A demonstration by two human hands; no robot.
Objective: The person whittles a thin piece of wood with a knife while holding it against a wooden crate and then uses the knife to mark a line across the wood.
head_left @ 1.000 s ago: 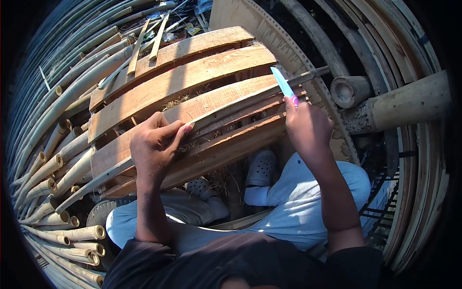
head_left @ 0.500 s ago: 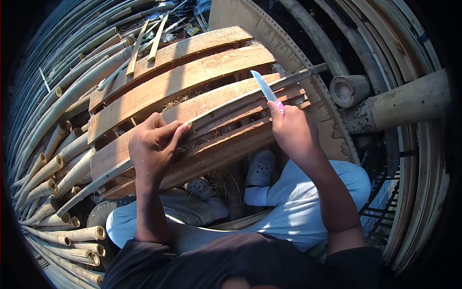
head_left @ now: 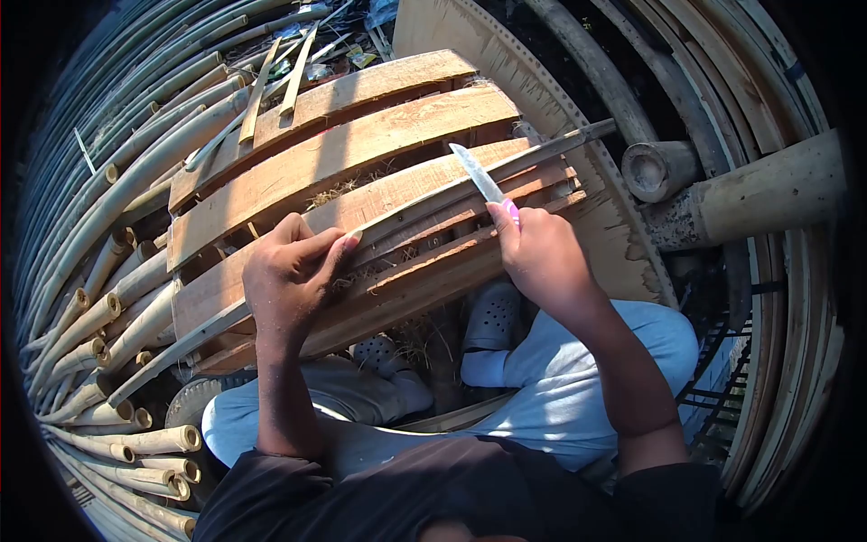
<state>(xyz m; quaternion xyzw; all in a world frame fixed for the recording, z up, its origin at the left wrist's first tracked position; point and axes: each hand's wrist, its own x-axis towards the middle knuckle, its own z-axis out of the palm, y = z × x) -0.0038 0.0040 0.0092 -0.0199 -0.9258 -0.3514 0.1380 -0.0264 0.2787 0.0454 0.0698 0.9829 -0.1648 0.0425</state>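
Observation:
A long bamboo strip (head_left: 424, 210) lies slantwise over the slatted wooden bench (head_left: 388, 117), from the lower left up to the right. Around its middle my left hand (head_left: 291, 273) is closed, with the thumb along the upper edge. My right hand (head_left: 542, 244) grips a knife by its pink and white handle. The pale knife blade (head_left: 477, 172) points up and to the left, crossing the strip right of my left hand. Whether its edge bites into the strip I cannot make out.
Stacked bamboo poles (head_left: 135, 298) fill the left side. Two thin slats (head_left: 293, 77) lie at the bench's far end. A thick bamboo pole (head_left: 768, 190) and a cut log end (head_left: 652, 172) are at the right. My legs (head_left: 578, 379) are bent close below the bench.
My right hand has drawn the knife a little left and down along the strip, toward my left hand. The left hand and the strip stay nearly still.

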